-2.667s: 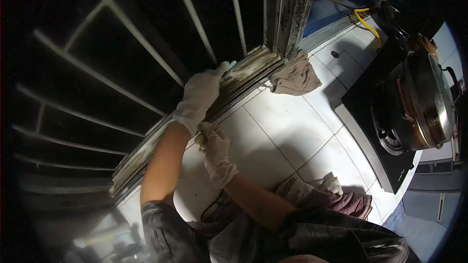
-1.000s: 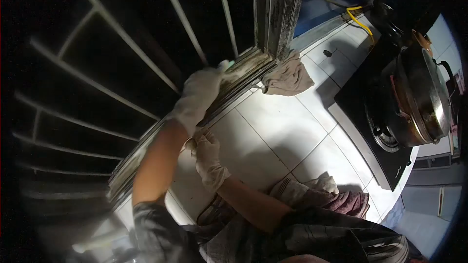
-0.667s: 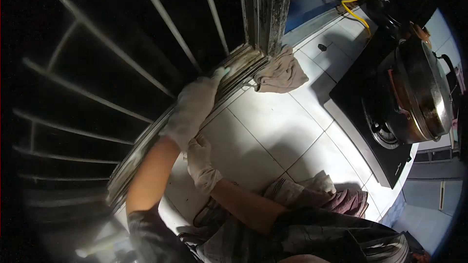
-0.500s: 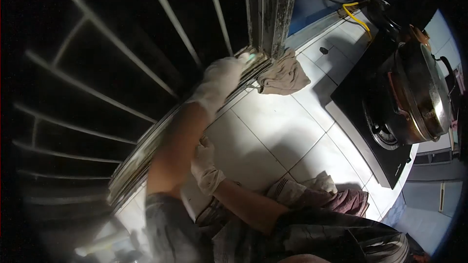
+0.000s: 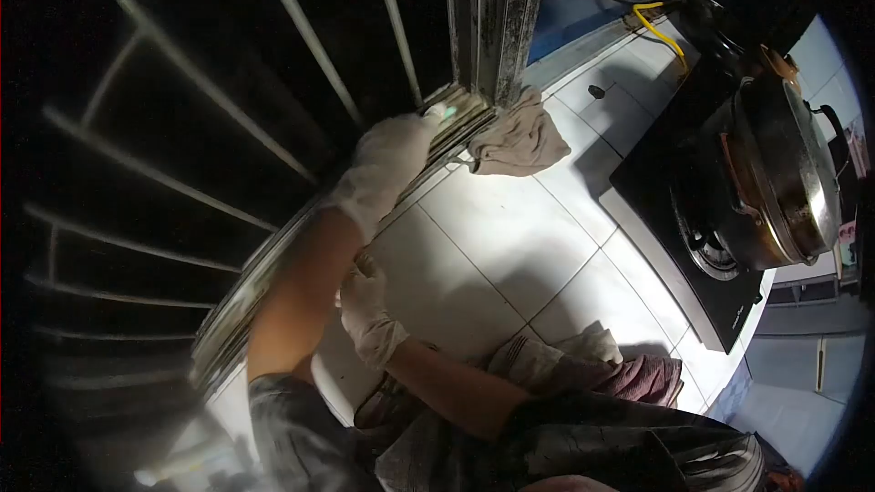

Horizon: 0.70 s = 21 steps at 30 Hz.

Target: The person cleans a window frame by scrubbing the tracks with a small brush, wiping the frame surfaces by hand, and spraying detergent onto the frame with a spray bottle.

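Observation:
My left hand (image 5: 390, 159), in a white glove, reaches along the dirty window track (image 5: 467, 114) to the corner by the upright frame. Its fingers are closed on a small pale thing with a green end (image 5: 447, 113), mostly hidden by the hand. My right hand (image 5: 369, 310), also gloved, is lower down beside my left forearm. Its fingers are curled and partly behind that forearm; what they hold, if anything, is hidden. A crumpled beige cloth (image 5: 521, 138) lies on the tiles against the track's corner, just right of my left hand.
Metal bars (image 5: 305, 27) stand beyond the track, against darkness. On the right, a large metal pot (image 5: 788, 169) sits on a black gas stove (image 5: 661, 191) with a yellow hose (image 5: 668, 36). More cloths (image 5: 629, 374) lie on the white tiled counter (image 5: 474, 228) near my body.
My left hand has slid a little left and down along the track with the green-ended thing. My right hand has shifted slightly left. The whole view has drifted slightly too.

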Available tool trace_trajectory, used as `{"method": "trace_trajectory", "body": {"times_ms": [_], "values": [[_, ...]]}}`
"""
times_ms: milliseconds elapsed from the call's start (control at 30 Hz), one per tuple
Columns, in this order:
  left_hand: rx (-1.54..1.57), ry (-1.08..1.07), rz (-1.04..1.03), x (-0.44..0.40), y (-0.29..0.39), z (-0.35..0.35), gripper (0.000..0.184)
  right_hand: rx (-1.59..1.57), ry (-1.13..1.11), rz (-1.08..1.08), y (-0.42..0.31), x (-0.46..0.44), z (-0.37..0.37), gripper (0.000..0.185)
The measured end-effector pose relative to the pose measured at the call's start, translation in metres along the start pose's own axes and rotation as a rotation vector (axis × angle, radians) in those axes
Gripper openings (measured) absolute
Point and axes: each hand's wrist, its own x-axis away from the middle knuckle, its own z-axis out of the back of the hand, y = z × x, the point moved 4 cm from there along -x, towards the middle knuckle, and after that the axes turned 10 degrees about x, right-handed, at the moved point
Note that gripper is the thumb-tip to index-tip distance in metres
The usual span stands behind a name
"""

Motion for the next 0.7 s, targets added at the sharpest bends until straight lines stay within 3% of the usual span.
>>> {"method": "trace_trajectory", "body": {"times_ms": [33, 100, 167, 233, 267, 333, 367, 467, 533, 633, 700], "values": [[-0.005, 0.008, 0.005, -0.013, 0.003, 0.003, 0.049, -0.240, -0.032, -0.094, -0.001, 0.006, -0.008, 0.024], [0.339, -0.003, 0.403, -0.034, 0.006, -0.004, 0.053, -0.241, -0.052, -0.057, 0.001, -0.001, -0.005, 0.025], [0.328, -0.022, 0.389, -0.026, 0.002, -0.003, 0.050, -0.253, -0.079, -0.032, 0.010, -0.014, 0.003, 0.026], [0.317, -0.058, 0.369, -0.009, -0.004, -0.003, 0.045, 0.004, -0.207, 0.159, 0.012, -0.021, 0.010, 0.024], [-0.011, -0.085, 0.070, -0.002, -0.004, -0.002, 0.038, 0.004, -0.211, 0.160, 0.008, -0.017, 0.003, 0.024], [0.049, -0.041, 0.072, 0.014, -0.014, -0.002, 0.045, 0.333, 0.023, 0.150, 0.003, -0.010, 0.003, 0.023], [0.107, 0.002, 0.081, 0.018, -0.015, -0.001, 0.058, 0.330, 0.028, 0.150, 0.006, -0.012, 0.005, 0.023], [0.082, -0.065, 0.195, -0.005, -0.010, -0.011, 0.058, 0.299, -0.027, 0.101, 0.004, -0.008, -0.003, 0.020], [0.126, -0.036, 0.254, -0.026, 0.006, -0.012, 0.058, -0.292, 0.049, -0.086, -0.007, 0.007, -0.014, 0.019], [0.269, -0.080, 0.389, -0.030, 0.007, -0.008, 0.056, -0.183, 0.066, 0.032, -0.007, 0.002, -0.006, 0.019], [0.028, -0.067, 0.158, -0.020, 0.009, -0.002, 0.054, -0.012, 0.032, 0.058, -0.006, -0.003, -0.002, 0.018]]}}
